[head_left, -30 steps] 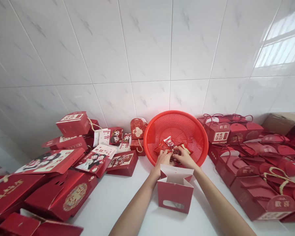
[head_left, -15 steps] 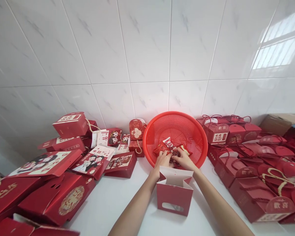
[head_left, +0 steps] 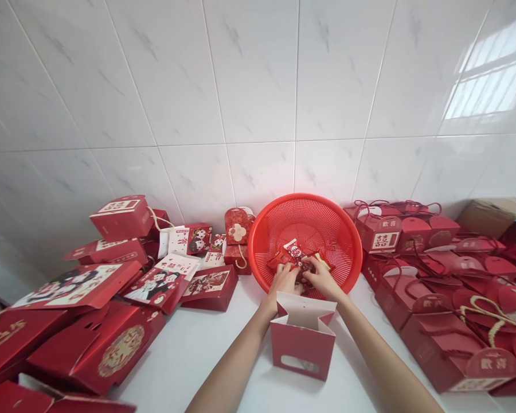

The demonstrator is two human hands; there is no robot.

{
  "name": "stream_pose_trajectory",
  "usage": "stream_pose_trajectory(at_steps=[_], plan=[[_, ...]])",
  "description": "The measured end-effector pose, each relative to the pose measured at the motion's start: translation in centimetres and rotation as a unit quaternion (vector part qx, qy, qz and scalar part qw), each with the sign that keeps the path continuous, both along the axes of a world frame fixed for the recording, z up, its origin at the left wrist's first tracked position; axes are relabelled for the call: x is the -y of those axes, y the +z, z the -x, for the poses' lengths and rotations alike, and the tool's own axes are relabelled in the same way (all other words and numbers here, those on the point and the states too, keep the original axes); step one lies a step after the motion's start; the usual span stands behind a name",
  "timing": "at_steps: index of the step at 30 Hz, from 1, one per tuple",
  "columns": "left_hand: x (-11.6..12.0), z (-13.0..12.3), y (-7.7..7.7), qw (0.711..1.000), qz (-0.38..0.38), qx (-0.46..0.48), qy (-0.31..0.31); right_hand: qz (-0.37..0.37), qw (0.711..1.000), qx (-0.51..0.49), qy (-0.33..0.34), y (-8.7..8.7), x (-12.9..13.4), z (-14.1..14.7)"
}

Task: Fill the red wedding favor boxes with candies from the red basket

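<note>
Both hands are down inside a red plastic mesh basket [head_left: 344, 244], among a small heap of wrapped sweets [head_left: 292, 249] at its near side. My left hand [head_left: 284, 280] has its fingers bent over sweets on the left of the heap. Close beside it, my right hand [head_left: 320, 277] curls its thumb and fingers around small dark-wrapped sweets. The fingertips partly hide what they grip. An open-topped red gift box [head_left: 303, 347], with an oval window low on its front, stands upright between my forearms; neither hand holds it.
Red printed boxes [head_left: 98, 344] are piled on the left. Rows of red handled gift boxes [head_left: 456, 350] fill the right side, with a cardboard carton [head_left: 481, 217] behind. A small flowered box [head_left: 238, 226] stands left of the basket. The white tiled wall [head_left: 258, 86] rises behind.
The hands stay in the basket with only slight finger movement among the sweets. The view has shifted a little; the boxes and basket stand as before.
</note>
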State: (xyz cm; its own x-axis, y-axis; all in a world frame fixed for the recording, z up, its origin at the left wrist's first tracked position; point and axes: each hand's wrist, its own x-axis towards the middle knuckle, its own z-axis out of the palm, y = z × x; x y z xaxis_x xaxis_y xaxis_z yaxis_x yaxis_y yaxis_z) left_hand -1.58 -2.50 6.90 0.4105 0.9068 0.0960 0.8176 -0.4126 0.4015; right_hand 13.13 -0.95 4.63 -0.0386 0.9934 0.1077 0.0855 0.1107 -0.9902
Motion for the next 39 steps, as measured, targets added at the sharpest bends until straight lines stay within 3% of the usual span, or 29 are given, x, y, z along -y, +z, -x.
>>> stream_pose_trajectory(at_steps=[5,9,13,18,22,27,34,39], plan=[[-0.6,0.2,-0.3,0.992,-0.009,0.101,0.072,0.002,0.992,-0.086,-0.088,0.9,-0.4,-0.4],[-1.2,0.4,-0.5,0.957,-0.002,0.268,0.109,-0.002,0.977,-0.164,-0.133,1.7,-0.6,-0.9],[-2.0,0.7,-0.7,0.877,0.016,0.46,0.14,-0.014,0.97,-0.196,-0.143,2.2,-0.5,-1.2],[-2.4,1.0,-0.4,0.758,0.153,0.615,0.156,0.041,0.969,-0.212,-0.121,2.9,0.0,-1.2],[-2.2,1.1,0.4,0.707,0.191,0.665,0.148,0.06,0.975,-0.186,-0.103,3.4,0.4,-1.2],[-1.9,1.2,1.3,0.686,0.187,0.688,0.145,0.078,0.976,-0.192,-0.071,3.9,0.6,-1.2],[-2.0,1.5,1.4,0.667,0.213,0.698,0.15,0.085,0.979,-0.178,-0.042,4.1,1.0,-1.0],[-2.3,1.1,0.8,0.692,0.186,0.68,0.158,0.09,0.982,-0.159,-0.043,3.7,0.8,-1.0]])
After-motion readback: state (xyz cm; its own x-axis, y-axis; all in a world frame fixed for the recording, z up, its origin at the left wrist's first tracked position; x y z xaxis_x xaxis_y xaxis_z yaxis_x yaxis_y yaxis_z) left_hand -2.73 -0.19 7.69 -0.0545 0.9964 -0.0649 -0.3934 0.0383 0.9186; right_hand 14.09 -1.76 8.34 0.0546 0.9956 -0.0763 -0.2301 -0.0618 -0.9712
